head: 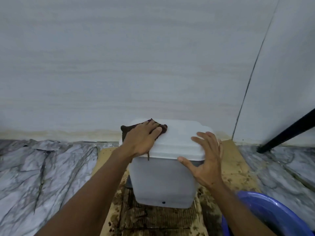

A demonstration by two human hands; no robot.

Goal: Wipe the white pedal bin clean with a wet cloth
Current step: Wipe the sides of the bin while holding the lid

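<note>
The white pedal bin [163, 181] stands upright on a stained brown mat [238, 169], against the far wall [153, 57], its lid [179, 143] closed. A dark cloth [129, 129] lies on the lid's far-left corner, one strand trailing over the near edge. The left hand [141, 140] presses flat on this cloth, fingers extended, gripping nothing. The right hand [204, 157] is spread wide open at the lid's right near corner, thumb on the rim, apparently steadying the bin. A blue basin [272, 213] sits near right; marble-patterned floor [42, 167] lies either side.

Assessment: wiping is under way on the lid only. The lid's right portion, the front and the sides appear outstanding. The pedal is not discernible.
</note>
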